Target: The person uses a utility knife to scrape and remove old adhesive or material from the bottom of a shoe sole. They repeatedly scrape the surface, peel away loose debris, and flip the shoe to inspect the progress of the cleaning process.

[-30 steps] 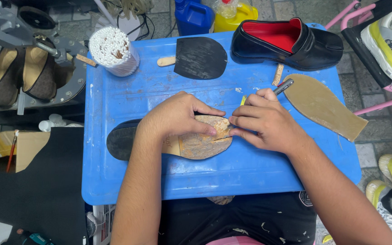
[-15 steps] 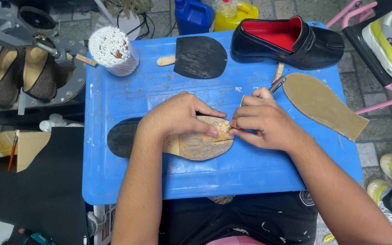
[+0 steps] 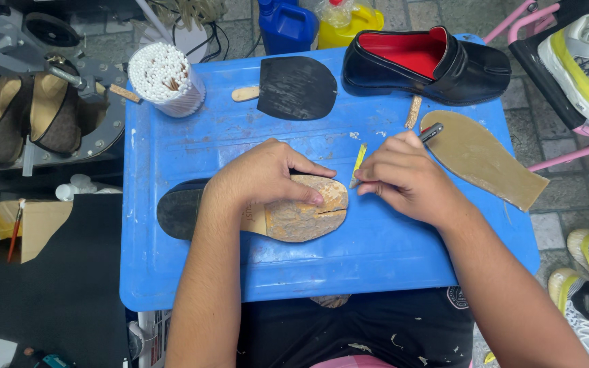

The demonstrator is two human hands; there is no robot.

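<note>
Fingers of the left hand [image 3: 264, 178] lie flat, pressing down on the worn tan shoe sole with a cracked, crusty forepart [image 3: 301, 212], which rests mid-way across the blue plastic tray table [image 3: 192, 272]. Just beside its toe, the right hand [image 3: 403, 180] pinches a slim metal-handled blade with a yellowish tip [image 3: 358, 163]. Behind them stand a black loafer with red lining [image 3: 427, 65] and a flat tan insole [image 3: 482, 160].

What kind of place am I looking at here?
Most likely a small shoe repair or cobbler's workshop. A left hand presses on a worn shoe sole on a blue table, a black loafer waits at the far edge, and a loose tan insole lies beside it.
</note>
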